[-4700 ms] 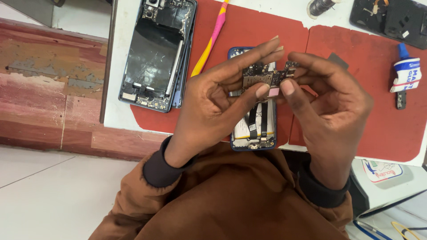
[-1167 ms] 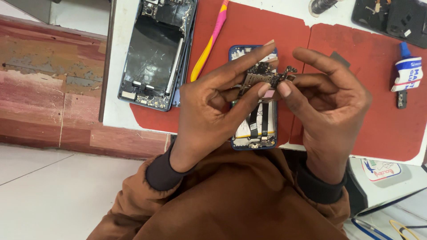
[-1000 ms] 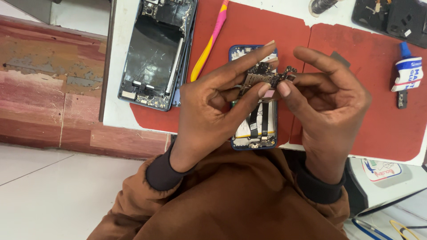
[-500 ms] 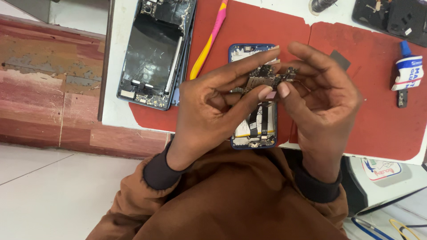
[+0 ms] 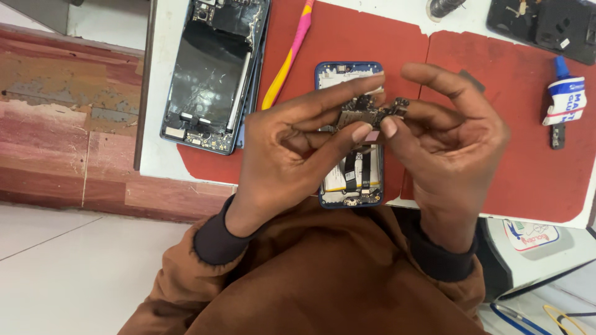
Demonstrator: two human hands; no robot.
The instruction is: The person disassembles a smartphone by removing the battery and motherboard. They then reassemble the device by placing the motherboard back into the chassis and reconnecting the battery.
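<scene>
2 hands [image 5: 292,149] [image 5: 453,139] pinch 1 small circuit board [image 5: 367,114] between their fingertips.

Over the last few seconds both hands have shifted slightly toward the far edge of the tabletop, carrying the small circuit board [image 5: 367,113] with them. The left hand [image 5: 292,152] has straightened its index finger over the board, and the right hand [image 5: 450,146] has lifted its index finger clear, arched above it.
</scene>
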